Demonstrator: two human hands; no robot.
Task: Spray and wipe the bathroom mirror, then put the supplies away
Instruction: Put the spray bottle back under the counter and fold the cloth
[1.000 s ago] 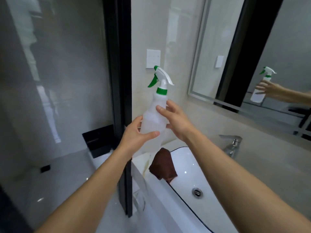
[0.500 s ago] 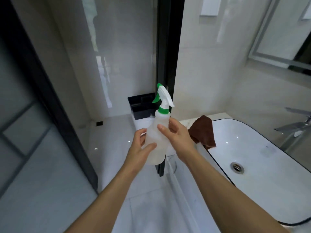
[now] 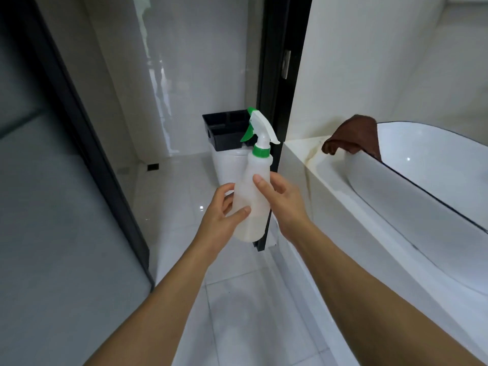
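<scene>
A translucent white spray bottle (image 3: 254,186) with a green collar and green trigger stands upright in mid-air between my hands. My left hand (image 3: 220,220) grips its lower body from the left, thumb across the front. My right hand (image 3: 282,202) holds its right side, with the fingers wrapped round the middle. A brown cloth (image 3: 353,137) hangs over the near left rim of the white basin (image 3: 412,186) on the counter to the right. The mirror is out of view.
A black caddy tray (image 3: 224,130) sits on a white toilet tank (image 3: 227,165) behind the bottle. A black door frame (image 3: 277,75) stands just behind the bottle. A dark-framed glass panel (image 3: 66,154) fills the left. White floor tiles (image 3: 237,299) lie below my arms.
The view has swung down and left, away from the mirror and faucet. Both hands have lowered the bottle toward the floor area in front of the black tray.
</scene>
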